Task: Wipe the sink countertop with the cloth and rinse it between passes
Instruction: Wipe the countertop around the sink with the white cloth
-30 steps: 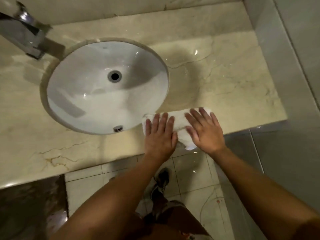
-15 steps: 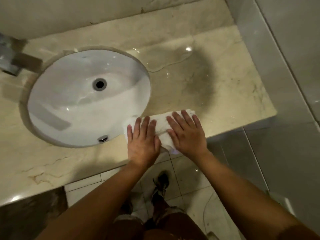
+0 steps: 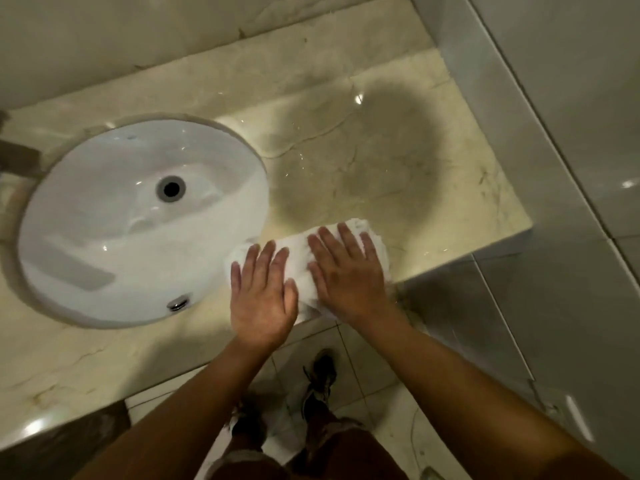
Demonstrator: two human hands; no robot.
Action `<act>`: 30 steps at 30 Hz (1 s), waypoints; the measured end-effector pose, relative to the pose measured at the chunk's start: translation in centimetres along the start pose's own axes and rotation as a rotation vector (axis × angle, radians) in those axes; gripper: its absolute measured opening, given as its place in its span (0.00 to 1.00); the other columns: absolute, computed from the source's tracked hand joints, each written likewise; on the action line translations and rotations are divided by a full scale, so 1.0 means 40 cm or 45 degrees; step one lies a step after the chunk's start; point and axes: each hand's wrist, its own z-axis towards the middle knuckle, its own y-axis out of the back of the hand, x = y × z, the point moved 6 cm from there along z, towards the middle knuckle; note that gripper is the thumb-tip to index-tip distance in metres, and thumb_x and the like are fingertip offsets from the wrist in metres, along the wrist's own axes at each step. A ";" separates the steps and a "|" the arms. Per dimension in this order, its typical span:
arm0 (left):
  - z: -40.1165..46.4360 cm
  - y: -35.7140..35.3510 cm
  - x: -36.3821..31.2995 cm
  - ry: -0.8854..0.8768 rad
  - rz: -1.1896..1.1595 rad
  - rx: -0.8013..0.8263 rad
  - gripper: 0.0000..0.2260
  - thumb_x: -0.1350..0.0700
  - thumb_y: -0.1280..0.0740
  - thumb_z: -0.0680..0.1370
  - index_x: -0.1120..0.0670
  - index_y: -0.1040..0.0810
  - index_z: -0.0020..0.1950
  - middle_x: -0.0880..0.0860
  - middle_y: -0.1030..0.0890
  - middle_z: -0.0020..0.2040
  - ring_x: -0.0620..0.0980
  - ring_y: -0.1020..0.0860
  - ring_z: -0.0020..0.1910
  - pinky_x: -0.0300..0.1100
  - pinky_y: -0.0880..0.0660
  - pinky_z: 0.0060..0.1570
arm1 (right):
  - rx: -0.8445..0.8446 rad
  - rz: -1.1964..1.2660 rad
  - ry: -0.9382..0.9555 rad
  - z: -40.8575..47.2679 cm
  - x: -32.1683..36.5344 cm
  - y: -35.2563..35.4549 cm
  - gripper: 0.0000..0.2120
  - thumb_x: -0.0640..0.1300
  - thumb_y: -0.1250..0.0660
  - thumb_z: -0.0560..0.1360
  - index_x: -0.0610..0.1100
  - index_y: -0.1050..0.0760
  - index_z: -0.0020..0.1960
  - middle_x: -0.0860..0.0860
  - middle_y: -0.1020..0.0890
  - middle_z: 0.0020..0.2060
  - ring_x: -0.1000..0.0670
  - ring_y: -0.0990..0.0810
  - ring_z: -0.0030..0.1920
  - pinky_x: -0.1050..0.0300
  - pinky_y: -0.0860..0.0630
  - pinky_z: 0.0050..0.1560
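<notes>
Counter [image 3: 398,174] first: beige marble, wet film and droplets across the stretch right of the basin [image 3: 138,220], front edge dropping straight to the floor tiles [image 3: 374,372]. Biggest risk is there. I'm working right at that edge, so a push toward me likely shoves water onto the tiles where my shoes [image 3: 320,372] are, and that means a slip.

Basin next: its rim touches the cloth's left end. If I sweep left too far, I'd guess the cloth drops in, which is fine for rinsing but drags grime across the rim.

Cloth [image 3: 311,271]: white, bunched into a roll, at the front edge just right of the basin, its near part overhanging. Loose roll, so it could unroll or slide off under uneven pressure.

Hands: left hand [image 3: 263,292] flat, fingers straight and spread, pressing the cloth's left end. Right hand [image 3: 346,271] the same, flat on the right half. Neither grips, so nothing stops the cloth skating on the wet marble.

Tap mostly out of view at left; can't tell if it's running.
</notes>
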 end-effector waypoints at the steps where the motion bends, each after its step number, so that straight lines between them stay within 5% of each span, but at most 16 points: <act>1: 0.007 0.001 -0.003 0.045 0.023 -0.005 0.26 0.47 0.52 0.78 0.53 0.36 0.75 0.55 0.36 0.76 0.55 0.44 0.77 0.57 0.51 0.75 | -0.024 0.002 0.077 0.023 -0.009 0.004 0.25 0.56 0.48 0.82 0.47 0.30 0.73 0.46 0.26 0.71 0.41 0.32 0.74 0.38 0.39 0.73; 6: 0.137 0.004 -0.115 0.095 0.015 -0.035 0.28 0.45 0.56 0.79 0.53 0.39 0.77 0.55 0.38 0.77 0.58 0.46 0.77 0.59 0.53 0.75 | -0.048 0.039 0.063 0.136 -0.159 0.031 0.24 0.58 0.47 0.81 0.52 0.29 0.72 0.47 0.26 0.71 0.41 0.33 0.74 0.38 0.40 0.73; 11: 0.238 -0.026 -0.281 -0.145 0.033 0.025 0.28 0.44 0.57 0.79 0.52 0.40 0.77 0.54 0.40 0.77 0.55 0.46 0.77 0.57 0.55 0.76 | -0.130 0.046 -0.252 0.070 -0.344 0.055 0.23 0.56 0.46 0.82 0.50 0.30 0.73 0.46 0.27 0.72 0.41 0.33 0.75 0.38 0.38 0.71; 15: 0.138 -0.065 -0.319 -0.313 0.013 0.072 0.26 0.45 0.53 0.80 0.52 0.38 0.76 0.55 0.38 0.77 0.55 0.44 0.77 0.55 0.54 0.75 | -0.109 -0.002 -0.393 -0.061 -0.333 0.054 0.25 0.56 0.51 0.82 0.48 0.31 0.73 0.45 0.27 0.72 0.41 0.32 0.74 0.37 0.35 0.70; 25: 0.212 0.005 -0.147 -0.007 0.010 -0.092 0.26 0.46 0.55 0.80 0.54 0.36 0.75 0.56 0.34 0.75 0.57 0.41 0.76 0.58 0.52 0.74 | -0.110 -0.005 0.031 0.183 -0.210 0.050 0.22 0.55 0.45 0.81 0.50 0.25 0.69 0.47 0.23 0.68 0.41 0.29 0.72 0.39 0.36 0.71; 30: 0.308 -0.016 -0.285 -0.115 0.000 -0.079 0.26 0.44 0.55 0.80 0.53 0.35 0.74 0.56 0.34 0.75 0.58 0.40 0.75 0.59 0.51 0.74 | -0.140 0.058 -0.202 0.168 -0.375 0.070 0.23 0.56 0.49 0.81 0.50 0.27 0.71 0.47 0.25 0.70 0.42 0.32 0.74 0.39 0.38 0.71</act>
